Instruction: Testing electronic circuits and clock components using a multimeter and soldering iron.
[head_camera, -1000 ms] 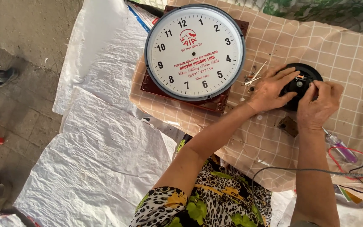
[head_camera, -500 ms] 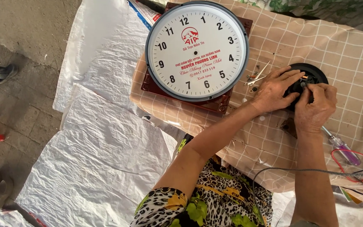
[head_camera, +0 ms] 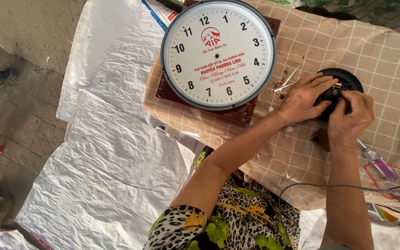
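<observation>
A round black clock mechanism [head_camera: 348, 79] lies on the checked beige cloth [head_camera: 329, 41] at the right. My left hand [head_camera: 304, 98] grips its left side, fingers curled over the rim. My right hand [head_camera: 350, 118] pinches a small part at its centre; the part itself is hidden by the fingers. To the left lies a large round white wall clock face [head_camera: 218, 53] with black numerals and no hands, resting on a dark red base [head_camera: 237, 112].
Thin metal clock hands and small loose parts [head_camera: 284, 84] lie between the clock face and my left hand. A clear purple-handled screwdriver [head_camera: 378, 161] lies near my right wrist. Red and black wires [head_camera: 385, 178] cross the lower right. White woven sheets [head_camera: 112, 157] cover the ground.
Both hands have stayed on the black mechanism; my right hand's fingers have shifted slightly over its centre. The view has drifted a little.
</observation>
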